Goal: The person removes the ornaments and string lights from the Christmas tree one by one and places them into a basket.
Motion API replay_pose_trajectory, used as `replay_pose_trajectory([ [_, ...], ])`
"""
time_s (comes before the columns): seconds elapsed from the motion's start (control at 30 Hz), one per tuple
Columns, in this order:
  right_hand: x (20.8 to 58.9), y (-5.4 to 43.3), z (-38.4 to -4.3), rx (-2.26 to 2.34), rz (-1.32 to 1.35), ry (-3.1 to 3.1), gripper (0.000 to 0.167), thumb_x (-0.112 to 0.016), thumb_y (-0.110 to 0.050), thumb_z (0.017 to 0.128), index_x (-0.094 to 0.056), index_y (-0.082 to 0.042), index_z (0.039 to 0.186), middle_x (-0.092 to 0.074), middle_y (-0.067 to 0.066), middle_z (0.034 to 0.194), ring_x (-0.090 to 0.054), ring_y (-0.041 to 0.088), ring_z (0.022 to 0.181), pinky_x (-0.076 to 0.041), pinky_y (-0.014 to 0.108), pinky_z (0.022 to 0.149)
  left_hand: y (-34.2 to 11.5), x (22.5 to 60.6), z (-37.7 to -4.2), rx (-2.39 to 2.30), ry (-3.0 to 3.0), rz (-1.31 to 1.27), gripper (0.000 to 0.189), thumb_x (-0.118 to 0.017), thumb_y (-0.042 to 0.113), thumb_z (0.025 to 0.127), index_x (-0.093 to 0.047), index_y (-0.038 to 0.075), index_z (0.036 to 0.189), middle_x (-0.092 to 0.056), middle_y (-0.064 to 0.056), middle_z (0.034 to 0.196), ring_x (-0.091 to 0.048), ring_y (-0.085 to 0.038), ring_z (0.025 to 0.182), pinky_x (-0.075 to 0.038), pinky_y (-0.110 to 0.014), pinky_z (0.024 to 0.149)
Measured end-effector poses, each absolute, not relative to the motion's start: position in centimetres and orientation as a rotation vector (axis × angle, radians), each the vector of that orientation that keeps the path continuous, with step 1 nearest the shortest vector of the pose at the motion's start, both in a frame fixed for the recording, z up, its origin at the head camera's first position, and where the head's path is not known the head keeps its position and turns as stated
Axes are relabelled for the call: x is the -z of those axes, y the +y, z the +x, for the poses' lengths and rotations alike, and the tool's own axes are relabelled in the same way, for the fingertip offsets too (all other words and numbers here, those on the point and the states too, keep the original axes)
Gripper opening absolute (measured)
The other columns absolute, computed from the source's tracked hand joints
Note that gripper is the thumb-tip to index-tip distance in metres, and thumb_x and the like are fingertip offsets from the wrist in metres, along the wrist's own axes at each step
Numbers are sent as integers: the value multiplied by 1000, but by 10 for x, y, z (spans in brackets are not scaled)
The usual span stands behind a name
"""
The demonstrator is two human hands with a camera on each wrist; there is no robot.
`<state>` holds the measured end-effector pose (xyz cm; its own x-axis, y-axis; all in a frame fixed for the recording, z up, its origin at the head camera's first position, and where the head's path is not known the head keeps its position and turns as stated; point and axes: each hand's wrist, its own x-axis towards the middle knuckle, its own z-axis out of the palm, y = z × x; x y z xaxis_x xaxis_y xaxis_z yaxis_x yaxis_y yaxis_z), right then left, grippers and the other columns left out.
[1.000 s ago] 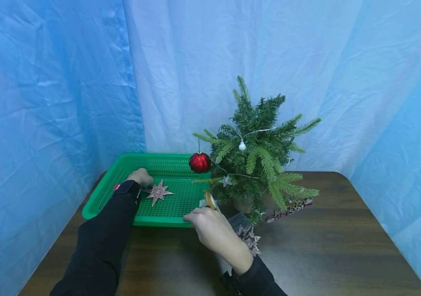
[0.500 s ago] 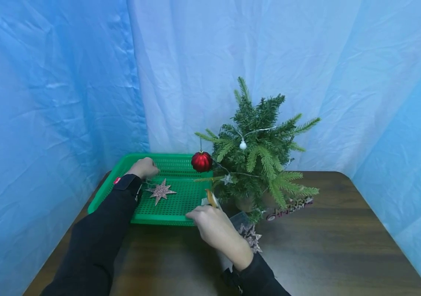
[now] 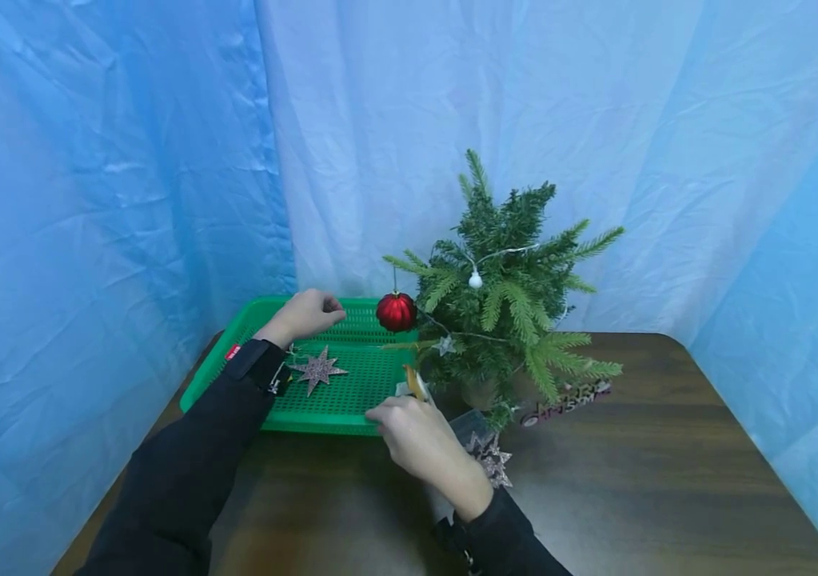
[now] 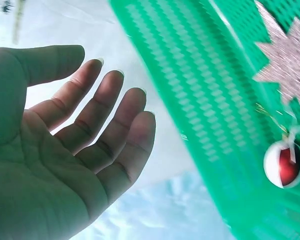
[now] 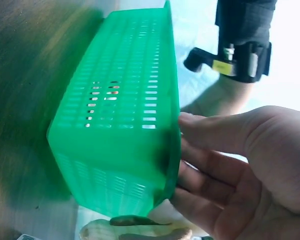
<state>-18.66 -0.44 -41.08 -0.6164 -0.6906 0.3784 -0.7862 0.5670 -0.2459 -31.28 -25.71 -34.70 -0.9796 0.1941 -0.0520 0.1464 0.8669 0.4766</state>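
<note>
A green plastic basket (image 3: 322, 428) stands on the table left of the small Christmas tree (image 3: 502, 312). My right hand (image 3: 419, 444) holds its near right corner; in the right wrist view, the thumb (image 5: 210, 131) lies on the rim with the fingers behind. Over the basket's far side, my left hand (image 3: 310, 314) is raised. The left wrist view shows that palm (image 4: 45, 185) empty, fingers loosely bent. Below it, a glittery pink star (image 3: 318, 370) lies in the basket. A red-and-white ball ornament (image 4: 285, 165) sits beside the star in the left wrist view.
A ribbed red bauble (image 3: 396, 312) hangs from a left branch, overlapping the basket's far right corner. More glittery stars (image 3: 493, 462) lie right of my right wrist. Glittery lettering (image 3: 565, 406) rests at the tree's foot. Blue cloth (image 3: 394, 144) encloses the table.
My left hand has risen from inside the basket and moved right and away from me. The basket has shifted slightly right in view; my right hand stays at its corner.
</note>
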Motion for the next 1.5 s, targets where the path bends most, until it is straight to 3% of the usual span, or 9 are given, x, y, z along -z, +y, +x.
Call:
replay_pose_trajectory([
  [0.17, 410, -7, -188, -732, 1189, -2560, 26, -70, -14, 98, -73, -8, 123, -73, 3, 112, -69, 16, 100, -57, 32, 85, -244, 335, -303, -869, 2940, 361, 32, -54, 24, 108, -61, 4, 131, -60, -18, 130, -57, -34, 117, -44, -47, 100],
  [0.33, 409, -9, -190, -1094, 1150, -2507, 34, -67, -18, 101, -66, -8, 134, -69, 6, 126, -66, 18, 115, -54, 36, 94, -235, 320, -291, -990, 2942, 432, 32, -54, 26, 108, -61, 7, 132, -58, -16, 133, -56, -32, 118, -44, -47, 100],
  [0.63, 411, -18, -195, -2326, 993, -2289, 63, -60, -22, 105, -32, -9, 159, -49, 11, 152, -51, 26, 136, -47, 38, 105, -227, 289, -278, -1199, 2952, 580, 34, -57, 34, 106, -64, 12, 131, -64, -9, 125, -61, -27, 111, -49, -46, 92],
  [0.83, 409, -33, -197, -2992, 728, -1884, 68, -61, -21, 104, -25, -15, 161, -45, 11, 154, -47, 31, 139, -45, 39, 107, -219, 270, -266, -1301, 2964, 691, 37, -58, 37, 105, -65, 13, 132, -67, -7, 123, -64, -24, 105, -52, -47, 88],
  [1.07, 409, -44, -205, -3154, 641, -1629, 64, -57, -24, 107, -24, -18, 161, -44, 12, 154, -46, 35, 139, -44, 43, 108, -205, 256, -258, -1386, 2953, 842, 37, -59, 33, 105, -64, 12, 134, -67, -7, 128, -67, -21, 106, -53, -44, 89],
  [1.5, 409, -52, -218, -3190, 491, -1217, 60, -57, -33, 105, -24, -17, 153, -47, 13, 152, -48, 37, 138, -44, 46, 107, -188, 255, -264, -1342, 2955, 983, 34, -63, 27, 103, -66, 8, 132, -70, -7, 120, -67, -22, 106, -53, -42, 90],
])
